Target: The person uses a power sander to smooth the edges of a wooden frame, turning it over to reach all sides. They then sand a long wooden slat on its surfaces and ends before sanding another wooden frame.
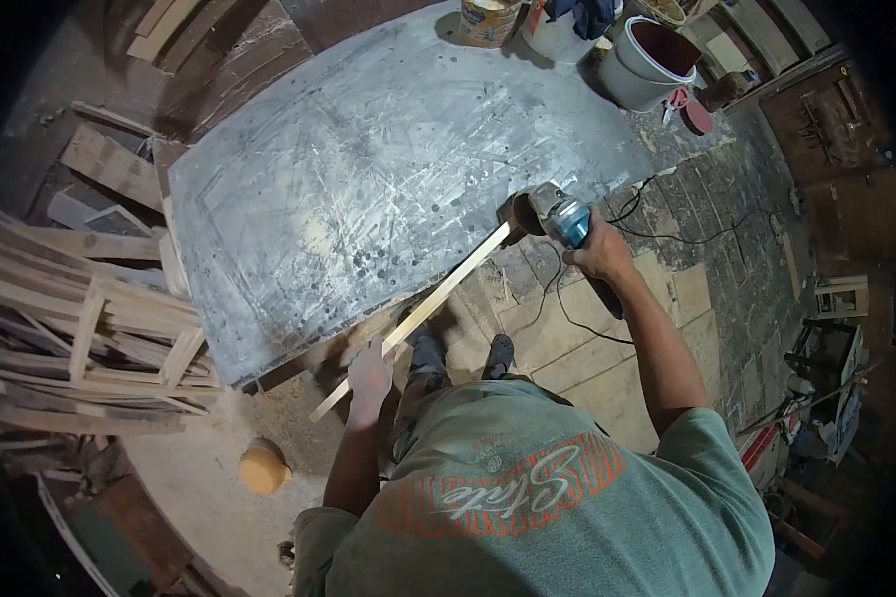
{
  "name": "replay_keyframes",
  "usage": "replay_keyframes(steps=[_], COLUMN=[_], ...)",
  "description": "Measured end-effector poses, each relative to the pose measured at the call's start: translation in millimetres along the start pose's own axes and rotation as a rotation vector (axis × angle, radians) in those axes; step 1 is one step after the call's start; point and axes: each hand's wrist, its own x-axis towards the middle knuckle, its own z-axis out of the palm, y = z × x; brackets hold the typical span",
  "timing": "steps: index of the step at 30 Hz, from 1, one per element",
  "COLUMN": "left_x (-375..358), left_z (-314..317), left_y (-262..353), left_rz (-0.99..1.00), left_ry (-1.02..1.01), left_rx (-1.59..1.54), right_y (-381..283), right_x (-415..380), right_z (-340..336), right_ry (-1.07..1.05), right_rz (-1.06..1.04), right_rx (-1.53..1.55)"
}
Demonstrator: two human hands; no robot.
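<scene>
My right hand (604,251) is wrapped round the body of a blue angle grinder (570,219). The grinder's disc end meets the far tip of a long, thin wooden strip (446,289) near the table edge. Fingers of my left hand (370,371) are closed around the lower part of that strip, which slants from lower left to upper right. Beyond both hands lies the grey, scratched worktable (319,199), with the strip passing along its near edge.
A white bucket (639,75) and a tub (488,22) stand at the table's far end. Stacked wooden strips and frames (100,328) fill the left side. A yellow round container (263,469) sits on the floor. The grinder's cord (577,323) trails across floor boards.
</scene>
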Motion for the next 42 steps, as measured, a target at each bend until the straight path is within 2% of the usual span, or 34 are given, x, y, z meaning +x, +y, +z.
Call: replay_keyframes(steps=[9,20,30,33,34,36,42], left_x=[-2.2,0.8,1.9,2.3,2.6,2.9,3.6], left_z=[-7.2,-4.6,2.5,7.7,4.6,0.2,-1.3], left_y=[9.5,5.8,0.9,-3.4,-2.1,1.0,-1.0], left_rz=[-0.039,0.022,0.051,0.065,0.059,0.048,0.060], left_ry=[0.002,0.048,0.104,0.118,0.101,0.067,0.037], left_rx=[0.011,0.014,-0.034,-0.033,-0.023,-0.005,0.034], right_y=[-0.7,17.5,-0.3,8.7,23.3,40.6,7.2], right_x=[6.8,-7.8,-42.8,-37.1,-25.4,-7.3,-14.8], right_z=[-5.1,9.6,14.7,5.8,8.5,5.4,15.5], right_ry=[-0.029,0.027,-0.065,-0.040,0.015,0.068,0.013], right_rz=[-0.001,-0.004,-0.013,0.031,-0.041,-0.030,-0.067], right_rx=[0.009,0.033,0.055,0.064,0.067,0.062,0.008])
